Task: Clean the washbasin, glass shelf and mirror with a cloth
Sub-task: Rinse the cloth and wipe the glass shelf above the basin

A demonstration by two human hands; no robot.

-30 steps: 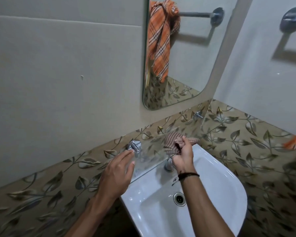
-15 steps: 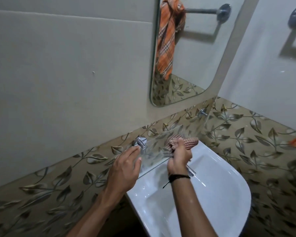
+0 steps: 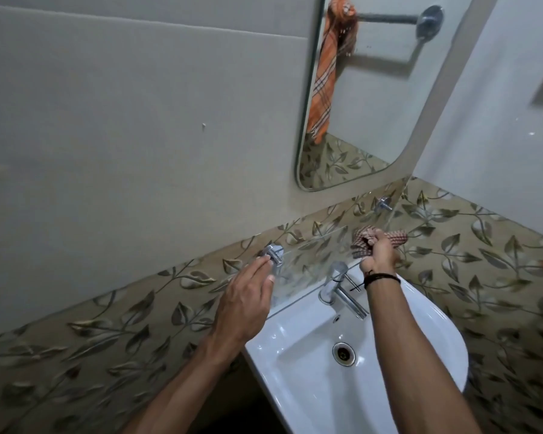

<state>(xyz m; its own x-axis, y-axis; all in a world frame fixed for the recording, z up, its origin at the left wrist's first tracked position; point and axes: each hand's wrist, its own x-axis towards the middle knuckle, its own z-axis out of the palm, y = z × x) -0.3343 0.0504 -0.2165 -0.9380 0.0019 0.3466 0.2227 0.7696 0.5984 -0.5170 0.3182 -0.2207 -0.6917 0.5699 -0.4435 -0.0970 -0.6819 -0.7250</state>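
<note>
A clear glass shelf juts from the leaf-patterned tiles above the white washbasin. My right hand is closed on a bunched brown checked cloth, pressing it on the shelf's right half. My left hand lies flat with fingers apart at the shelf's left end, fingertips by the chrome bracket. The mirror hangs on the wall above the shelf, showing an orange plaid towel on a rail.
A chrome tap stands at the back of the basin under the shelf. A second shelf bracket sits at the right end. The side wall closes the corner to the right. The drain is in the bowl.
My right hand has slid the cloth rightward along the shelf, uncovering the tap. My left hand stays at the left bracket. The camera shifted left, so everything sits further right in view.
</note>
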